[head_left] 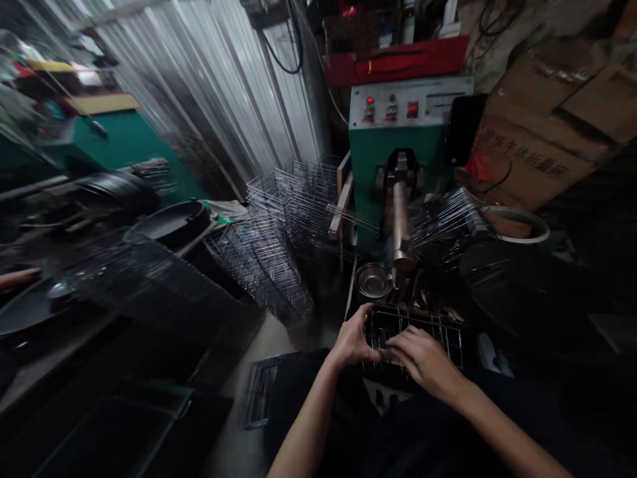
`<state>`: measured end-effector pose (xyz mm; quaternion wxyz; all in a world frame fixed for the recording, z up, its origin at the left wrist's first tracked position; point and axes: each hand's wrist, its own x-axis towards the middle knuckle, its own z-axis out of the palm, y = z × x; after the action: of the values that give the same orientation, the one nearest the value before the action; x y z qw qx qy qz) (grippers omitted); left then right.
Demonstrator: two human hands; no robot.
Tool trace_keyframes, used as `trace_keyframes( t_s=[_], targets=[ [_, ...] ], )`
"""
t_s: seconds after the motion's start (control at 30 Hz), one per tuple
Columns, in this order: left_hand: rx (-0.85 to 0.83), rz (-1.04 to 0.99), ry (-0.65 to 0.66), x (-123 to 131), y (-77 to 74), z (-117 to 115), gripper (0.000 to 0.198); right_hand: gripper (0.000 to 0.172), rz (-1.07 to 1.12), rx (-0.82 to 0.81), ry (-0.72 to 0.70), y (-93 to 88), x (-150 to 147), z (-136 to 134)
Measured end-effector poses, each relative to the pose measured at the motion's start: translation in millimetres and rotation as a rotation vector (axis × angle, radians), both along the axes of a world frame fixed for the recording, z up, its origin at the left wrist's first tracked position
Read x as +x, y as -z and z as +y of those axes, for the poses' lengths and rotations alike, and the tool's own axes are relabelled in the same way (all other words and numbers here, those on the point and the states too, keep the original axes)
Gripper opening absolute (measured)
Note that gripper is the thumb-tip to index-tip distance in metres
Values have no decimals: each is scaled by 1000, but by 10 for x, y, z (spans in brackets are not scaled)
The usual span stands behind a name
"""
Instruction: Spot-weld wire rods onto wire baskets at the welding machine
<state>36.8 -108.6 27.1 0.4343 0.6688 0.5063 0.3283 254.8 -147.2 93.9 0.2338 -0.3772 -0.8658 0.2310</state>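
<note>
My left hand [354, 338] grips the near left side of a rectangular wire rack [415, 328] made of welded metal rods. My right hand [423, 362] lies across the rack's near wires, fingers curled over them, close to my left hand. The hands partly hide the rack's near edge, and its lower part falls into shadow. Just beyond the rack stand a shallow steel bowl [373, 280] and the vertical metal electrode [401, 226] of a green spot-welding machine [398, 126].
Several wire racks stand stacked [279, 245] left of the machine, with loose wire grids [462, 216] to its right. Black round pans [166, 222] lie at left, near another person's forearm [17, 279]. A wire grid [259, 392] rests low down. Cardboard boxes [547, 126] and a corrugated metal wall [209, 86] surround the area.
</note>
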Motion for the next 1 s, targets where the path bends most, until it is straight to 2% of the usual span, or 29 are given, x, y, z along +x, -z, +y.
trace_keyframes(
  t_s=[0.13,0.27,0.53,0.77,0.93,1.0],
  targets=[
    [70,138,-18,320,-112,104,111,36,-187,292,53,298,158,29],
    [69,175,-42,462,-184,110,112,42,-158,404,73,371,279,2],
    [176,166,-53,531,-196,196,113,40,-37,353,87,307,315,102],
    [169,15,-79,494,-163,308,106,35,0,294,84,227,285,261],
    [236,31,-111,516,-116,280,73,35,21,272,72,187,288,318],
    [278,22,-121,532,-74,264,67,35,18,273,79,189,285,321]
  ],
)
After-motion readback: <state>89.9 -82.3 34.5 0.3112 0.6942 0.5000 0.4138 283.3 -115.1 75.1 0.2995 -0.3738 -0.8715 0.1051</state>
